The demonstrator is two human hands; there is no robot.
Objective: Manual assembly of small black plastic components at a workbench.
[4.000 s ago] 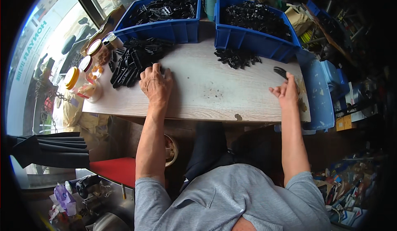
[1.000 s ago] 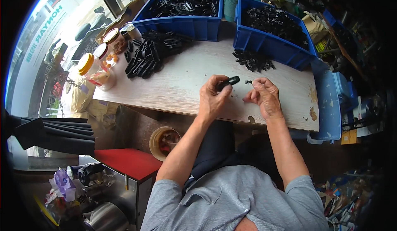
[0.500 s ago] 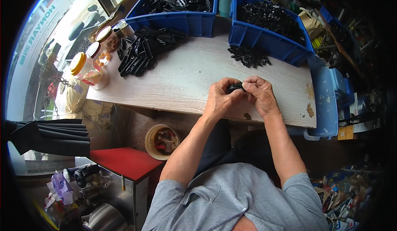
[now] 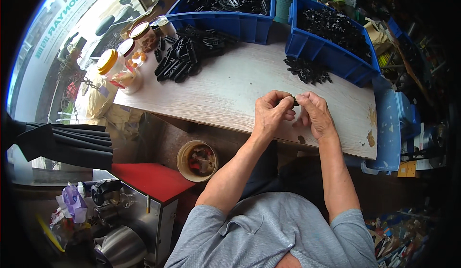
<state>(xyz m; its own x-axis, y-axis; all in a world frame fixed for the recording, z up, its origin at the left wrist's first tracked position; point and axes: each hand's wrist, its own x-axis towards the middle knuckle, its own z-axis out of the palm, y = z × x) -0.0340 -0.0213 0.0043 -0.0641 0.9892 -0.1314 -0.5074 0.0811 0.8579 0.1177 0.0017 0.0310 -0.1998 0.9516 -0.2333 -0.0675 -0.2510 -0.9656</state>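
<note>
My left hand [image 4: 271,114] and my right hand [image 4: 314,115] meet above the near edge of the pale wooden table [image 4: 230,90]. Both hold one small black plastic part [image 4: 293,100] between their fingertips; most of it is hidden by the fingers. A heap of long black plastic pieces [image 4: 185,56] lies on the table to the far left. A smaller pile of little black parts [image 4: 307,70] lies ahead of my right hand.
Two blue bins of black parts stand at the back, one left [image 4: 225,6] and one right [image 4: 331,37]. Jars with yellow and brown lids [image 4: 120,66] crowd the left corner. A blue tray [image 4: 389,124] hangs off the right end. A round tub [image 4: 197,160] sits below.
Four seconds ago my hands were spread apart on the table. They have come together near the front edge, and the black part is now enclosed between both sets of fingertips.
</note>
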